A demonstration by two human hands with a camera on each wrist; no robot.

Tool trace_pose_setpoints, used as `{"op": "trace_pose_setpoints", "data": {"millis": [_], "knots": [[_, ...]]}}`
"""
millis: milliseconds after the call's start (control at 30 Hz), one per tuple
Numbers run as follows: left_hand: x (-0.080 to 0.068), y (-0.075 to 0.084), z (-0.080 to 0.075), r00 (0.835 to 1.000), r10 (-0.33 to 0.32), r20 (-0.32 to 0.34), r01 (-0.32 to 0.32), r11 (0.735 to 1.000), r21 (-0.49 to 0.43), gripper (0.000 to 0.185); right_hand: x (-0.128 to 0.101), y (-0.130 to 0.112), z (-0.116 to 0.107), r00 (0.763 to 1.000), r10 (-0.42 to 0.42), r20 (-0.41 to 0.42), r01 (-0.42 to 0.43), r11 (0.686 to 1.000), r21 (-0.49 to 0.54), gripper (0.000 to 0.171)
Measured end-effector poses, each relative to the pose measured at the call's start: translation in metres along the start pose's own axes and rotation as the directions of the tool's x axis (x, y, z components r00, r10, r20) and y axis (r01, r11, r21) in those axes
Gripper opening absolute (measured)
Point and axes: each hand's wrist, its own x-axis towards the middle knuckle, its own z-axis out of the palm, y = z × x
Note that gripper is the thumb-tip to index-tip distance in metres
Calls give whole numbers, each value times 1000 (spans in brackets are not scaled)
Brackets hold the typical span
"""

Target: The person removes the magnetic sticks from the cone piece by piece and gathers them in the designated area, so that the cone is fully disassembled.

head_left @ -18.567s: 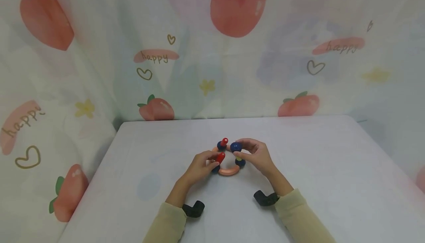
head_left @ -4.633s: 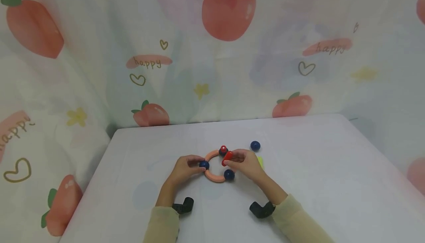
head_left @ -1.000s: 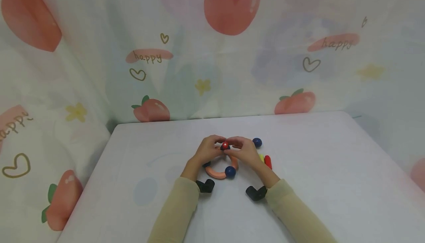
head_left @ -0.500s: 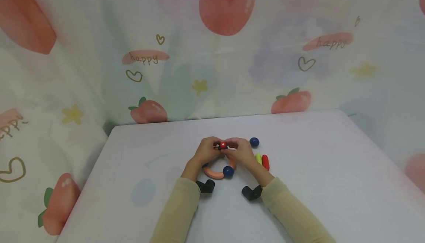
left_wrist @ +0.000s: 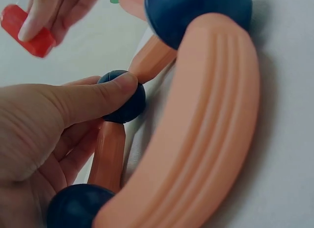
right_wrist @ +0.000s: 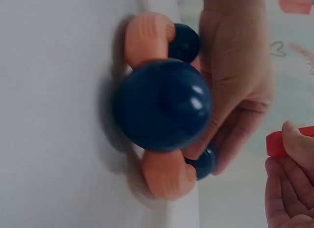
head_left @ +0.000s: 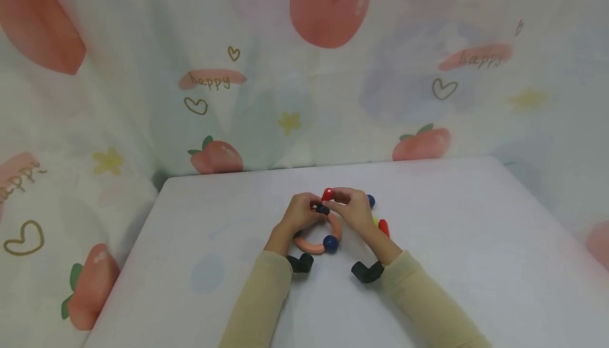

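- Closest to the person, a blue ball (head_left: 330, 244) rests on the white table (head_left: 304, 305). It is part of a ring (head_left: 310, 248) made of three blue balls and three bent orange pieces.
- To the right of the ring, a loose red stick (head_left: 384, 227) and a yellow stick (head_left: 376, 221) lie side by side, the yellow one partly hidden.
- A bit farther back, the left hand (head_left: 298, 214) pinches the ring's back ball (head_left: 323, 209) with thumb and fingers.
- The right hand (head_left: 354, 211) grips a small red stick (head_left: 328, 194). Half a second ago it stood on the back ball; now there is a gap. So this stick seems to be off the ring.
- Farthest back, another loose ball (head_left: 371, 200) peeks out behind the right hand.
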Motion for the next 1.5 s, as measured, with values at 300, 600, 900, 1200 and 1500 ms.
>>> {"op": "trace_pose_setpoints", "data": {"millis": [300, 600, 900, 1200, 1500], "knots": [[1, 3, 3, 998, -65, 24, 64, 998, 25, 31, -7, 2, -26, 998, 47, -32, -46, 998, 33, 36], [-3, 6, 3, 997, -78, 19, 77, 997, 28, 32, -23, 16, -63, 985, 147, -88, -151, 988, -42, 47], [-3, 4, 2, 998, -64, 19, 63, 998, 27, 32, -38, 32, -89, 977, 190, -92, -198, 976, -86, 50], [-1, 5, 1, 996, -87, 21, 86, 996, 33, 31, -47, 42, -110, 926, 365, -93, -376, 916, -142, 60], [-3, 6, 3, 995, -99, 20, 98, 995, 34, 31, -57, 51, -120, 850, 527, -3, -514, 827, -226, 58]]}}
